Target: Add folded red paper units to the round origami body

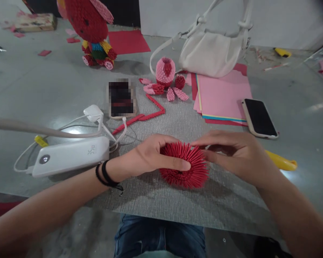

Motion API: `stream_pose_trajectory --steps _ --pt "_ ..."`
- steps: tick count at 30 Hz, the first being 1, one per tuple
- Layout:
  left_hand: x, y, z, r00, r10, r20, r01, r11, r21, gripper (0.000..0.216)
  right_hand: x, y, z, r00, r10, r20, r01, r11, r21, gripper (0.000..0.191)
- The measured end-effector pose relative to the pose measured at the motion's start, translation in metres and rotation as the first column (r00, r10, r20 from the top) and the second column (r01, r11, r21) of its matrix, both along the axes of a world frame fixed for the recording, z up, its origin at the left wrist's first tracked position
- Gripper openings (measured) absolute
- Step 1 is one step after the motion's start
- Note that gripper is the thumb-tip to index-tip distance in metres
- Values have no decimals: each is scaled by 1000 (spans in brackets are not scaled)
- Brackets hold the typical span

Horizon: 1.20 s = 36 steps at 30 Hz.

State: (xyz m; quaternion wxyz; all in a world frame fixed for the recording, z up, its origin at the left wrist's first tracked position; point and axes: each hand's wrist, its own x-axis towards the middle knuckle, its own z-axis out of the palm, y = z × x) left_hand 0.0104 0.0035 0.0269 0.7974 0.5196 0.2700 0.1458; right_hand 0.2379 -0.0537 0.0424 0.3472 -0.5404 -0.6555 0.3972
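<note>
A round red piece of modular paper origami (pixel 196 173), built from many folded pointed units, is held low over the grey textured table (pixel 140 200). My left hand (pixel 153 156) grips it from the left, thumb across its top by the centre hollow and the other fingers behind it. At its right rim, the fingertips of my right hand (pixel 228 152) are bent together against the paper points. Whether a small folded piece sits between those fingertips is hidden. Beyond lies a zigzag chain of red folded units (pixel 156 114).
Behind are a pink-and-red origami body (pixel 165 71) with small parts, a red origami figure (pixel 91 25), a white handbag (pixel 212 50) and coloured paper sheets (pixel 223 95). A power bank (pixel 72 157), cabled phone (pixel 121 98) and second phone (pixel 260 118) lie around. A yellow object (pixel 282 161) is right.
</note>
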Motion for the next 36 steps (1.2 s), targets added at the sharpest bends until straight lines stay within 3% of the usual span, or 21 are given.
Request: stream_pose_trajectory --steps 3,10,14,19,27,32,36 --pt "0 0 1 1000 -5 13 5 1000 -28 18 -3 1 0 999 46 3 -46 999 6 12" --pt "-3 2 -5 1000 14 -20 -14 1000 -20 19 -2 4 -2 998 -30 -62 28 999 -24 4" --pt "-2 -1 -11 990 138 7 -137 989 -57 20 1 5 -5 949 -194 -248 181 981 -74 3" --pt "1 -3 -14 959 281 42 -278 959 -52 23 0 3 -9 870 -229 -437 170 971 -170 5" --pt "4 -4 -16 940 335 70 -328 941 -87 25 -9 -4 -6 950 -80 -302 104 992 67 9" --pt "3 -4 -20 944 308 114 -299 950 -89 25 -12 -6 -5 976 -100 -195 119 989 86 8" --pt "3 -5 -20 949 292 120 -289 956 -43 28 -12 -7 -8 970 -114 -216 144 981 127 12"
